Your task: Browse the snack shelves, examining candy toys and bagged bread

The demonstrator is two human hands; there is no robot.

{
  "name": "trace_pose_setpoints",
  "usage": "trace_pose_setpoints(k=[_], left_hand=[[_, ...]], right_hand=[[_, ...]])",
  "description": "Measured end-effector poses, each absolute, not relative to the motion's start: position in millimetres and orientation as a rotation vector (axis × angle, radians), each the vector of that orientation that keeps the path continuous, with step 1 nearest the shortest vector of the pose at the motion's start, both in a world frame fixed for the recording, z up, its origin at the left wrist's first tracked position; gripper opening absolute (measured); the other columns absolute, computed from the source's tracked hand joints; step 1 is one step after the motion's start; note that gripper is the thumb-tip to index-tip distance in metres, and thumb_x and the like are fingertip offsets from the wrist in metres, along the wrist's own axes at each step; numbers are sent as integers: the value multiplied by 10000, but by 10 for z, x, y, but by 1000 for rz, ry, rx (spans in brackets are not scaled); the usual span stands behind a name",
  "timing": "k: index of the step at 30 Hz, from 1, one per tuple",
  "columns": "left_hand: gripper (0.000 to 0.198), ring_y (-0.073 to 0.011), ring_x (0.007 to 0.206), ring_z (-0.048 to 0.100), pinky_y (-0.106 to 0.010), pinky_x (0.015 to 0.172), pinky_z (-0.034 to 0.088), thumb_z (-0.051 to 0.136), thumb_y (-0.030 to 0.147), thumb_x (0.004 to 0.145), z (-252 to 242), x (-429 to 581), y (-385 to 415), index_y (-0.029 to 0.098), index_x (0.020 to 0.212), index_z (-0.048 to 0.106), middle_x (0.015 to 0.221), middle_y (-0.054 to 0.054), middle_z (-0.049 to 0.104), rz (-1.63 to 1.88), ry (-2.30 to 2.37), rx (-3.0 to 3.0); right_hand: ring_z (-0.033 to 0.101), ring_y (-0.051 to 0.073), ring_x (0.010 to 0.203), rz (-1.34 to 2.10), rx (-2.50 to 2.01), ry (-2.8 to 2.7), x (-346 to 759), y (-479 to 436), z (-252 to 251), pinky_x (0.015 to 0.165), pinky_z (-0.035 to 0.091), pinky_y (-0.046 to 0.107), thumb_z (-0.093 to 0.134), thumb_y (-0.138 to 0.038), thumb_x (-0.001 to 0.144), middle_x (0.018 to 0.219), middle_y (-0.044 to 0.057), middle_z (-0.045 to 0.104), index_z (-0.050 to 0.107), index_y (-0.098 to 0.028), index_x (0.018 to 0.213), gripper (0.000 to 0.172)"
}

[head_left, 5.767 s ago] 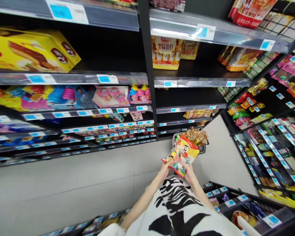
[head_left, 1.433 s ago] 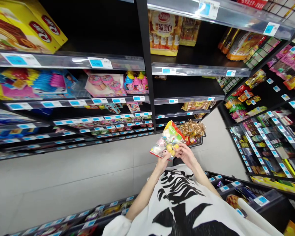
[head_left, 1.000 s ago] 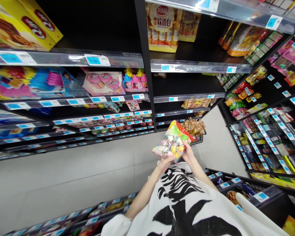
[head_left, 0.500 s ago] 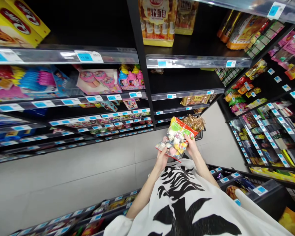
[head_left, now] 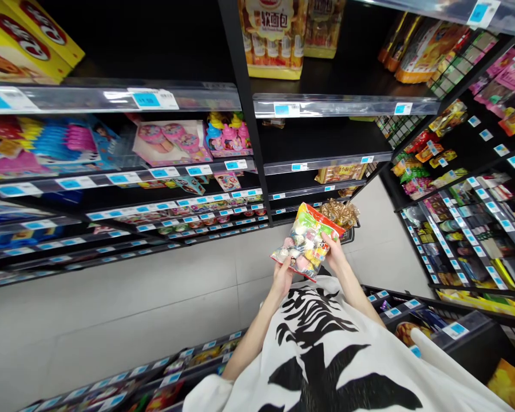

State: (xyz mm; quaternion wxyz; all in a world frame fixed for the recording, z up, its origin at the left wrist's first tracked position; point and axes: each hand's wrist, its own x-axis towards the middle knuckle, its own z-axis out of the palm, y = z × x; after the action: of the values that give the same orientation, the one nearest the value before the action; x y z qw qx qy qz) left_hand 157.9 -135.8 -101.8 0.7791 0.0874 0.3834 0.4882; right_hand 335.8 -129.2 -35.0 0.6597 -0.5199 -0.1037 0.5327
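A clear plastic bag of colourful sweets (head_left: 302, 246), with a red, yellow and green top, is held tilted in front of my body. My left hand (head_left: 282, 276) grips its lower left edge, thumb on the front. On the bag's right side, near the red top corner, my right hand (head_left: 333, 252) is closed, fingers partly behind the bag. Just beyond the bag, gold-wrapped items (head_left: 339, 214) sit over a dark basket (head_left: 348, 236) that is mostly hidden.
Tall black shelves (head_left: 326, 167) with price tags stand ahead, holding bread packs (head_left: 273, 40) and toy-like sweets (head_left: 229, 134). More racks (head_left: 463, 229) rise at the right, and low shelves (head_left: 167, 372) run behind me. Grey tiled floor (head_left: 175, 280) lies between.
The view has shifted very slightly. Both hands keep hold of the bag in almost the same place, and its tilt and the shine on it differ a little.
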Motion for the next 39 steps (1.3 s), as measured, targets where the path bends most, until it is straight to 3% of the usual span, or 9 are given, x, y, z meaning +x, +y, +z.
trace_pose_setpoints(k=[6,10,16,20,26,32,39], left_hand=[[556,-226,946,753,-307,813,589,887,591,716,-1020,1525,-1352,171,1063,775,1071,-84,804,1066,814,212],[500,-225,905,755,-313,808,584,891,550,708,-1007,1515,-1354,166,1008,776,981,-73,808,1056,844,281],[386,-218,767,742,-310,727,584,912,457,663,-898,1517,-1395,142,833,769,799,-56,780,1022,841,417],[428,-233,846,751,-306,767,587,919,399,689,-759,1467,-1419,146,1006,782,943,-83,797,969,808,480],[556,-310,1240,675,-354,1025,543,849,401,812,-435,1370,-1336,215,1318,715,1300,-118,745,856,779,688],[546,-356,1399,567,-432,1190,439,800,449,860,-269,1397,-1344,197,1338,727,1407,-108,694,926,869,750],[576,-374,1291,654,-454,1135,510,815,506,822,-36,1409,-1532,167,1284,758,1321,-118,738,1019,980,775]], right_hand=[[771,313,1047,1220,-1144,-208,3388,-1279,-414,919,638,471,873,-277,699,1048,16,826,692,-277,1118,456],[782,307,1003,1230,-1132,-183,3436,-1297,-452,909,642,464,847,-275,714,1000,11,829,701,-272,1088,402],[789,290,956,1204,-1145,-113,3451,-1287,-417,913,640,438,852,-326,677,953,18,832,691,-240,1100,461],[779,298,1016,1238,-1158,-114,3438,-1292,-297,928,631,460,840,-429,696,995,23,828,676,-258,1122,487],[764,311,1073,1353,-1180,-142,3423,-1324,-35,979,601,476,815,-463,758,1058,38,822,671,-294,1113,419],[757,347,1093,1318,-1184,-150,3394,-1318,295,978,608,518,812,-447,756,1042,51,824,690,-288,1091,390],[743,350,1130,1240,-1183,-188,3394,-1349,701,1017,593,516,817,-364,754,1012,55,826,702,-265,1085,364]])
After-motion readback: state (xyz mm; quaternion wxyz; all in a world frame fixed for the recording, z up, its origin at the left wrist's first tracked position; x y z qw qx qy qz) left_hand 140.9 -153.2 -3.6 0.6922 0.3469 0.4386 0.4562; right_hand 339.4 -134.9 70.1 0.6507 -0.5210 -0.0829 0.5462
